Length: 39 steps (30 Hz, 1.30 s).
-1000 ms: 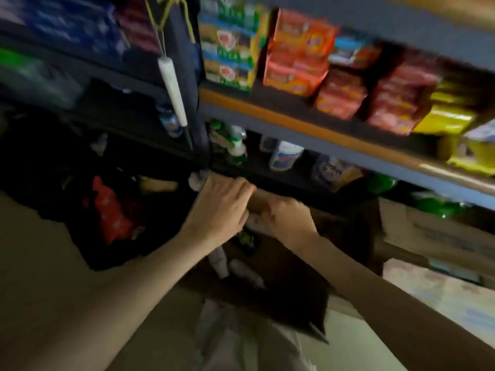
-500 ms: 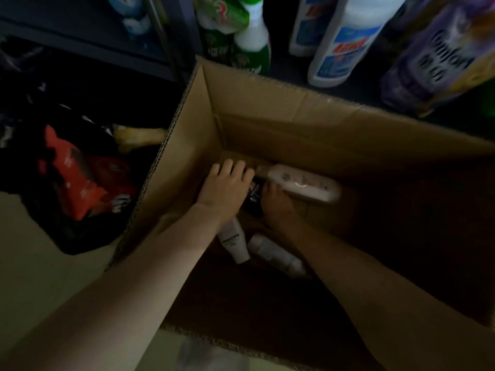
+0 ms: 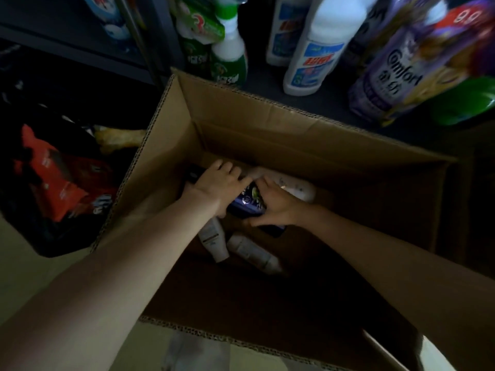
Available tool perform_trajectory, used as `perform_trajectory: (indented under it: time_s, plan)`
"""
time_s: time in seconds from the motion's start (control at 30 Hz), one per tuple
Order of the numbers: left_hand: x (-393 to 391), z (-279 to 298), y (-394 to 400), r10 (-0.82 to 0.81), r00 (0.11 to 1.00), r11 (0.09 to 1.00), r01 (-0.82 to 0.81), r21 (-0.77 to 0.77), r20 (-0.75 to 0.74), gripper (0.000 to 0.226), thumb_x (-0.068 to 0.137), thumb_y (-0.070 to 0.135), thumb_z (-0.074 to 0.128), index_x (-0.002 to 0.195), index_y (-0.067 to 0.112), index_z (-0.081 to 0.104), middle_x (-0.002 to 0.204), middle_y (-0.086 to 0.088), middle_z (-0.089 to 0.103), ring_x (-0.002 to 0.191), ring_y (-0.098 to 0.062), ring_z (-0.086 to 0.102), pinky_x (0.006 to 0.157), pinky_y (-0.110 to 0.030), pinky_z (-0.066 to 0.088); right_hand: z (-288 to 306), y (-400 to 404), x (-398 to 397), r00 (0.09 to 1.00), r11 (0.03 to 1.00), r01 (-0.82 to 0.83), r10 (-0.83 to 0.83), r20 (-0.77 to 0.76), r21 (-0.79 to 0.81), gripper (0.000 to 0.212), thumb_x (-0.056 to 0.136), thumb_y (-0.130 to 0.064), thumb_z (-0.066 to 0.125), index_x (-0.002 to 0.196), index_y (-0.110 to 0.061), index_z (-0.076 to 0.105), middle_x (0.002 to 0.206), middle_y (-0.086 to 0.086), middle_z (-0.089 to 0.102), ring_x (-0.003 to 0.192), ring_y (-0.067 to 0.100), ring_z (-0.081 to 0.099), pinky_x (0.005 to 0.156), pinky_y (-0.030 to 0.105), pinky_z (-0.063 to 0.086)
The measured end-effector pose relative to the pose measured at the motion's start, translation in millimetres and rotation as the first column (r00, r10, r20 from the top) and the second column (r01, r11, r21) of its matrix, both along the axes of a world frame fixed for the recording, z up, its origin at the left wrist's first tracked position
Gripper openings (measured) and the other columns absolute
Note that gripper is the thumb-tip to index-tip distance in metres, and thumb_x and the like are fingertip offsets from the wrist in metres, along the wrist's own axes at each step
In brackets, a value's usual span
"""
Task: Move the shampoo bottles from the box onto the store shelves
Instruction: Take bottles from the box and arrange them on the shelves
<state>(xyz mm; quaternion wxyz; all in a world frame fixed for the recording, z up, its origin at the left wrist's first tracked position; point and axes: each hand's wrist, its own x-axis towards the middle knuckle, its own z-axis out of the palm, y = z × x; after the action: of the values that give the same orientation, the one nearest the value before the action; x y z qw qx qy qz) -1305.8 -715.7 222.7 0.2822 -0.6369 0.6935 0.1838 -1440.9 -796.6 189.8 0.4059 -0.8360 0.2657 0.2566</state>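
Note:
An open cardboard box point(image 3: 267, 121) stands on the floor in front of the low shelf. Both my hands reach deep into it. My left hand point(image 3: 219, 183) lies over a dark blue shampoo bottle point(image 3: 247, 203), fingers curled round its upper end. My right hand point(image 3: 278, 204) grips the same bottle from the right side. A white bottle point(image 3: 297, 187) lies just behind my right hand. Two more white bottles point(image 3: 214, 236) point(image 3: 254, 253) lie on the box floor nearer me.
On the bottom shelf point(image 3: 334, 108) behind the box stand green spray bottles point(image 3: 230, 57), white cleaner bottles point(image 3: 313, 54) and a purple Comfort pouch point(image 3: 396, 70). A dark bag with red packets point(image 3: 53, 178) sits left of the box.
My view dropped from the upper shelves into the box. Both hands went down inside and closed round the dark blue bottle, which now shows between them.

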Motion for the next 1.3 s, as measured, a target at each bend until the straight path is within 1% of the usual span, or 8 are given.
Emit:
perform_trajectory:
  time_s: [0.07,0.13,0.33,0.57,0.77,1.0,1.17,1.3]
  plan:
    - [0.2,-0.1,-4.2,0.02,0.998,0.998,-0.024,0.066,0.055,0.086,0.077,0.029,0.071,0.144,0.017,0.017,0.139,-0.014,0.033,0.127,-0.033,0.031,0.103,-0.041,0.029,-7.6,-14.1,4.6,0.996,0.996,0.077,-0.075,-0.038,0.051,0.065,0.088,-0.054,0.05,0.14,-0.017,0.039,0.141,0.003,0.041,0.125,0.019,0.041,0.103,0.029,0.033]
    - [1.4,-3.1,-2.1,-0.021,0.993,0.992,0.007,0.127,0.116,0.084,0.079,0.02,0.068,0.145,0.015,0.016,0.14,-0.016,0.031,0.129,-0.035,0.027,0.102,-0.044,0.03,-31.0,-26.6,1.3,0.991,0.989,0.04,-0.057,-0.12,-0.139,0.051,0.099,-0.038,0.037,0.142,-0.01,0.036,0.146,0.011,0.038,0.132,0.026,0.037,0.104,0.029,0.029]
    - [13.5,-16.4,10.3,-0.103,0.973,0.965,0.047,0.257,0.207,0.086,0.073,0.022,0.074,0.141,0.012,0.022,0.139,-0.016,0.033,0.129,-0.033,0.027,0.1,-0.043,0.031,-95.9,-17.7,-5.5,0.924,0.891,0.077,-0.232,-0.303,-0.448,0.079,0.083,-0.028,0.066,0.143,-0.005,0.02,0.143,0.016,0.027,0.132,0.034,0.028,0.108,0.043,0.026]
    - [6.7,10.9,-1.4,-0.223,0.949,0.945,0.154,0.289,0.223,0.087,0.076,0.028,0.071,0.145,0.013,0.019,0.141,-0.016,0.031,0.13,-0.033,0.027,0.106,-0.042,0.027,-84.4,20.1,4.1,0.876,0.945,0.252,-0.314,-0.366,-0.208,0.093,0.073,-0.025,0.078,0.14,-0.003,0.018,0.139,0.02,0.038,0.127,0.035,0.042,0.097,0.039,0.044]
    - [30.1,167.5,-5.7,-0.341,0.914,0.935,0.304,0.183,0.22,0.081,0.071,0.033,0.072,0.139,0.018,0.03,0.136,-0.007,0.039,0.127,-0.028,0.033,0.113,-0.041,0.019,105.0,-8.7,-23.9,0.941,0.957,0.278,-0.289,-0.179,-0.087,0.088,0.066,-0.033,0.081,0.131,-0.008,0.027,0.124,0.01,0.048,0.111,0.027,0.052,0.082,0.032,0.046]
    - [51.3,408.0,-33.8,-0.46,0.781,0.833,0.545,-0.101,0.422,0.074,0.068,0.036,0.07,0.133,0.022,0.036,0.129,-0.002,0.045,0.122,-0.025,0.039,0.107,-0.038,0.025,375.9,-42.9,-37.9,0.964,0.928,0.261,-0.234,0.128,-0.267,0.088,0.068,-0.036,0.081,0.13,-0.006,0.026,0.114,0.005,0.049,0.106,0.021,0.049,0.08,0.03,0.041]
    - [46.1,567.5,-54.0,-0.484,0.623,0.427,0.781,-0.456,0.614,0.082,0.028,0.034,0.085,0.106,0.022,0.063,0.094,-0.002,0.065,0.089,-0.025,0.062,0.087,-0.042,0.048,546.2,-64.4,-62.1,0.748,0.801,0.547,-0.337,0.572,-0.244,0.083,0.058,-0.034,0.084,0.122,-0.011,0.037,0.101,-0.002,0.054,0.095,0.017,0.053,0.07,0.024,0.039]
    - [20.3,678.2,-63.8,-0.403,0.516,0.124,0.849,-0.514,0.756,0.059,0.052,0.015,0.074,0.107,0.022,0.056,0.098,-0.002,0.066,0.093,-0.025,0.063,0.094,-0.042,0.041,654.5,-67.7,-92.5,0.441,0.755,0.652,-0.296,0.847,-0.075,0.068,0.061,-0.01,0.085,0.11,-0.017,0.039,0.095,-0.006,0.053,0.088,0.006,0.05,0.069,0.007,0.043]
